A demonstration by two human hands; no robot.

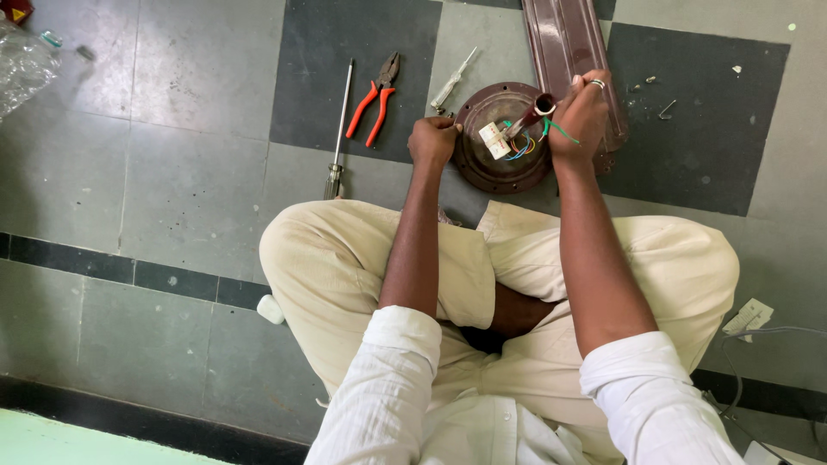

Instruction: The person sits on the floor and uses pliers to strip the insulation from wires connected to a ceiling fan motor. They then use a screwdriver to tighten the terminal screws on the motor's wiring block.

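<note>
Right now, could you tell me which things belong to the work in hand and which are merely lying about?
In hand: brown fan motor, its coloured wires, left hand, right hand.

Lying about: red pliers, long screwdriver, small screwdriver, brown fan blade, plastic bag.

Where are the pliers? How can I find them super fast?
Start at the round brown fan motor on the floor by the person's left hand. Look left, past the pale tester screwdriver. The pliers lie on a dark tile beside a long screwdriver; only they have bright orange-red handles.
</note>
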